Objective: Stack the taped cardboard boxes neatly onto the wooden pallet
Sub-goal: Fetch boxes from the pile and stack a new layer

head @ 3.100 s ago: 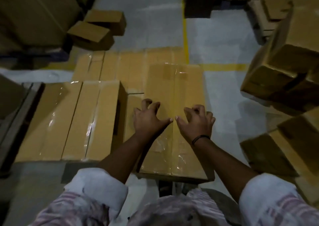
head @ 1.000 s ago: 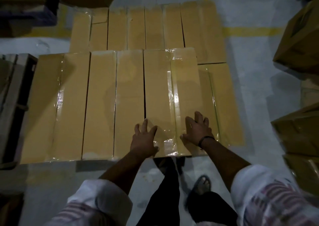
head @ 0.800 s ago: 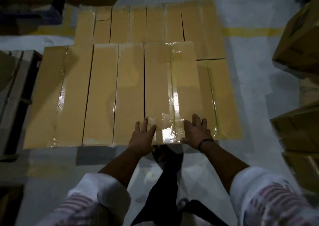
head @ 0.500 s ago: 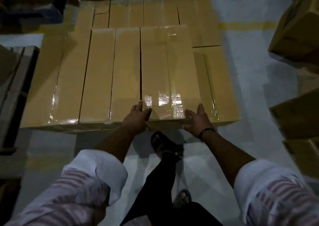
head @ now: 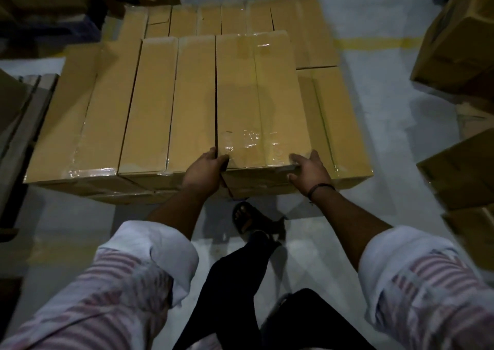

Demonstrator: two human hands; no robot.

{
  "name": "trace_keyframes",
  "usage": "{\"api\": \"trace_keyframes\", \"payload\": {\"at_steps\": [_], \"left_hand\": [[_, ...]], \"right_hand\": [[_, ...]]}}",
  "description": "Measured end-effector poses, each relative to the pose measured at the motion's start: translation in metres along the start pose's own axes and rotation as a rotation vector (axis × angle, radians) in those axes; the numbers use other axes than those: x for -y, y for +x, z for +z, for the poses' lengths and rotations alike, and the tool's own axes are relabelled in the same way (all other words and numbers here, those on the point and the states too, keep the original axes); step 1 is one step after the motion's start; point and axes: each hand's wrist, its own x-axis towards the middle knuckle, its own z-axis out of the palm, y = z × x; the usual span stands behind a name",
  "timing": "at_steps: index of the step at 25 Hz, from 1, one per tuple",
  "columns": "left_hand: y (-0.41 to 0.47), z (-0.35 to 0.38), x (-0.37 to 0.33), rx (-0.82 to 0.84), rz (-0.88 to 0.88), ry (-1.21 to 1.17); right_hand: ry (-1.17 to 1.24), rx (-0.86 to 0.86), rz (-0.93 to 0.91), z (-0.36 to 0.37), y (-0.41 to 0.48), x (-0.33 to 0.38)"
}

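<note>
Your sandalled foot [head: 247, 217] stands on the grey floor [head: 387, 149], near the stack's front edge. Your left hand [head: 204, 173] and right hand [head: 310, 171] hold the near corners of the taped box [head: 256, 95], fingers [head: 296, 158] curled over its top edge. The box lies at the right end of the upper layer, tight beside the neighbouring boxes [head: 152, 103]. A lower back row [head: 240, 17] sits behind. The pallet is hidden.

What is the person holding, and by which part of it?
The taped box, rightmost of the upper layer, by its near end: the left hand grips the near-left corner, the right hand the near-right corner.
</note>
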Motion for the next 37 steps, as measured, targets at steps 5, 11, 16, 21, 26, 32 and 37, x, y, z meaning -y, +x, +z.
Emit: {"api": "trace_keyframes", "payload": {"at_steps": [5,11,16,21,26,32,37], "left_hand": [[0.001,-0.004,-0.002,-0.104,-0.035,-0.064],[0.005,0.004,-0.002,-0.119,-0.052,-0.049],[0.017,-0.010,-0.009,-0.050,-0.118,-0.076],[0.051,-0.036,-0.020,0.028,-0.141,-0.017],[0.119,-0.063,-0.044,0.117,-0.051,0.015],[0.230,-0.094,-0.076,0.148,0.079,-0.034],[0.305,-0.103,-0.098,0.159,0.159,0.046]], "right_hand": [[0.071,-0.091,0.013,0.012,0.001,0.011],[0.070,-0.020,0.014,0.017,0.005,0.001],[0.002,0.018,0.004,0.001,0.015,0.006],[-0.031,0.115,0.036,-0.034,0.035,0.025],[0.072,0.200,0.102,-0.070,0.076,0.035],[0.140,0.205,0.127,-0.121,0.137,0.050],[0.346,0.108,0.222,-0.136,0.193,0.065]]}}
